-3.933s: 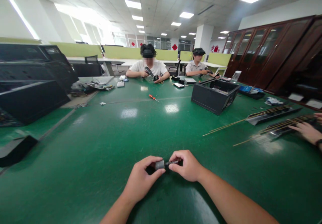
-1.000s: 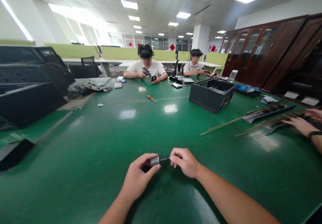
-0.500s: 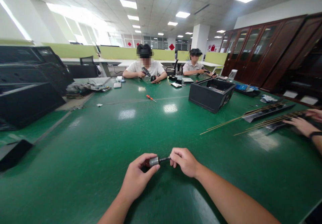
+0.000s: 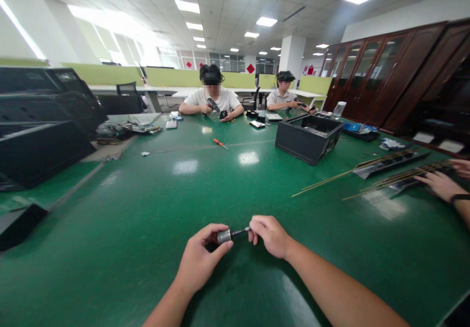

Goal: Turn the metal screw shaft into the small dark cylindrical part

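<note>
My left hand (image 4: pixel 205 253) is wrapped round a silver metal cylinder (image 4: pixel 224 236) with a thin dark shaft (image 4: pixel 239 232) sticking out to the right. At the shaft's far end, the fingertips of my right hand (image 4: pixel 268 234) pinch its tip. Both hands are just above the green table (image 4: pixel 154 199), near its front edge. Part of the cylinder is hidden by my left fingers.
An orange screwdriver (image 4: pixel 220 144) lies mid-table. Behind it to the right stands a black computer case (image 4: pixel 304 141). Thin rods (image 4: pixel 323 181) lie at the right by another person's hands (image 4: pixel 442 185). Dark cases (image 4: pixel 40 131) stand at the left. Two people sit opposite.
My right fingertips have shifted very slightly right along the shaft. At the right, the other person's hands and the nearer rods have moved slightly.
</note>
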Action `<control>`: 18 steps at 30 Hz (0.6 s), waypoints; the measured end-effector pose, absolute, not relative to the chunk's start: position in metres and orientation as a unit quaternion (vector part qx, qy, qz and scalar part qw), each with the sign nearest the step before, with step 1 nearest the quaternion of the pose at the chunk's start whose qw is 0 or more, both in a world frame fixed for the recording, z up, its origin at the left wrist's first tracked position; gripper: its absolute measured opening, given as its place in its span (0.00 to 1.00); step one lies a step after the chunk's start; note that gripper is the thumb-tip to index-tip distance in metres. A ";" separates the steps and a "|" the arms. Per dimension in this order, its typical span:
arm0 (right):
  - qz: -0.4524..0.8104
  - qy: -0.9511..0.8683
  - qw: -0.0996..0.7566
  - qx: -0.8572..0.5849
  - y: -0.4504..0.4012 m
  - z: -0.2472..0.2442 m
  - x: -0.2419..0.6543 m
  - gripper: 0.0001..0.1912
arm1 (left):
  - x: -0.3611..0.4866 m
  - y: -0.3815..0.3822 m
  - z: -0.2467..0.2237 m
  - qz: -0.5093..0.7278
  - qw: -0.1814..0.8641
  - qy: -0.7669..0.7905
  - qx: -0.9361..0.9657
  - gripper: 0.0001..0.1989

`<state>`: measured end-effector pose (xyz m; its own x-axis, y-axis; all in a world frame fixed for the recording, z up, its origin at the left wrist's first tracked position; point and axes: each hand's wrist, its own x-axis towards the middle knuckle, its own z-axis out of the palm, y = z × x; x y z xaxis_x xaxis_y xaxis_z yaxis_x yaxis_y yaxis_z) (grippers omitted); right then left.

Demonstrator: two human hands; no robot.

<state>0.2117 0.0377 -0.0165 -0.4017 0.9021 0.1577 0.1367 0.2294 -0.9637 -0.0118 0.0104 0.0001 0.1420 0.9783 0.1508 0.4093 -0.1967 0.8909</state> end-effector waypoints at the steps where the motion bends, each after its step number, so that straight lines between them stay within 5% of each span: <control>1: 0.490 -0.679 0.391 -0.382 0.038 -0.016 0.212 0.24 | -0.012 0.010 0.001 0.395 0.358 0.524 0.664 0.16; 18: 0.662 -0.407 0.545 -0.315 0.062 -0.027 0.219 0.29 | -0.015 0.015 -0.006 0.418 0.381 0.522 0.638 0.17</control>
